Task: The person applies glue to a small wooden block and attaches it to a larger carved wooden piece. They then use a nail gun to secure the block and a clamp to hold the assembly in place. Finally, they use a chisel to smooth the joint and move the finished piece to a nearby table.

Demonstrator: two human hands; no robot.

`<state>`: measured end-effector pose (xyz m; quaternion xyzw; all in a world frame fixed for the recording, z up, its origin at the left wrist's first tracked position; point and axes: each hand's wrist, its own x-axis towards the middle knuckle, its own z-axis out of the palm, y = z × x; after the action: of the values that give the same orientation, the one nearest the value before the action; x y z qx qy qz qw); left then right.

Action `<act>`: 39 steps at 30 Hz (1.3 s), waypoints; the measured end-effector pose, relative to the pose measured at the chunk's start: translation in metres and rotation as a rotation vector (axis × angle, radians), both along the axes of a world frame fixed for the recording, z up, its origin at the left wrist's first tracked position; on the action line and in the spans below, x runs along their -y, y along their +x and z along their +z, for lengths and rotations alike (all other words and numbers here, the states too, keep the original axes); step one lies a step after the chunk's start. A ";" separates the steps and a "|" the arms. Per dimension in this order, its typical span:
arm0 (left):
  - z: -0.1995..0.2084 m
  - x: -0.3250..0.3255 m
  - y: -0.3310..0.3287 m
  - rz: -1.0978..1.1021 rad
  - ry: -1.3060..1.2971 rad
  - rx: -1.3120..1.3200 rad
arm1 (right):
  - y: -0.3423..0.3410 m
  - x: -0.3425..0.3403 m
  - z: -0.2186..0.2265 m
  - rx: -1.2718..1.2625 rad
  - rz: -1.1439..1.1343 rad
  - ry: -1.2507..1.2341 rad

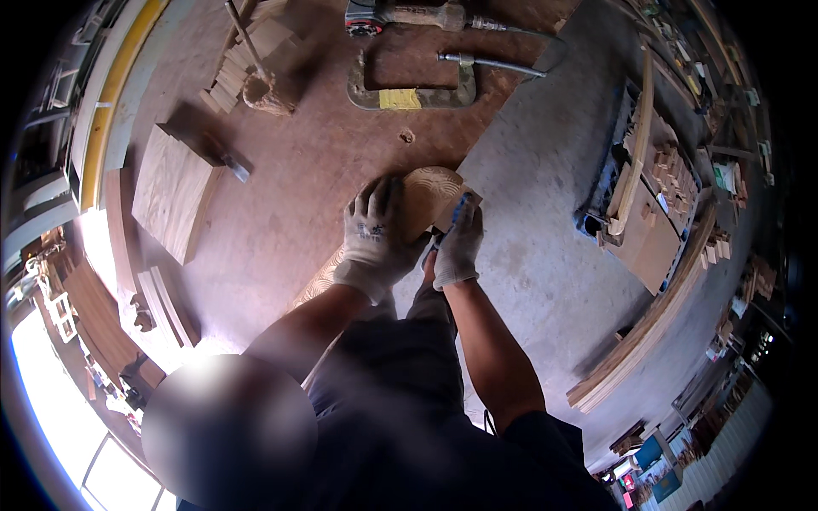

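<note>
My left hand [371,226], in a white glove with blue printing, grips a wooden board [320,279]. Its fingers reach over the far edge and its thumb lies toward the right. The board has a rounded end and a swirling grain or carved pattern, and it slants from lower left to upper right in front of my legs. At the rounded end, my gloved right hand [460,247] is closed around a small, flat tan block [448,211] held against the board's right side. A dark part shows under that hand; I cannot make out what it is.
Ahead lie a C-clamp [400,99] with yellow tape, a power tool [417,15] with a cord, and a metal rod [494,63]. A thick wooden block [175,189] and stacked strips [234,72] are at left. On the right are a bin of offcuts [652,192] and long planks [652,328].
</note>
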<state>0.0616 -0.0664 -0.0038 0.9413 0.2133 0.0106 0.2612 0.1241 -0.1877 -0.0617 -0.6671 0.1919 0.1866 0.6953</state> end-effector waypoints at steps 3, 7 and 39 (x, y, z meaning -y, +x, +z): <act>0.001 -0.001 -0.001 -0.006 -0.009 0.007 | 0.009 -0.006 0.014 -0.070 -0.005 0.046; 0.000 -0.002 0.000 -0.010 -0.037 0.031 | 0.008 -0.007 0.015 -0.058 -0.019 0.052; -0.005 -0.002 -0.003 -0.018 -0.021 0.047 | 0.007 0.001 0.003 -0.039 0.039 0.064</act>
<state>0.0589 -0.0645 -0.0084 0.9400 0.1985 0.0283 0.2760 0.1312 -0.1888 -0.0583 -0.6446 0.1862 0.2191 0.7084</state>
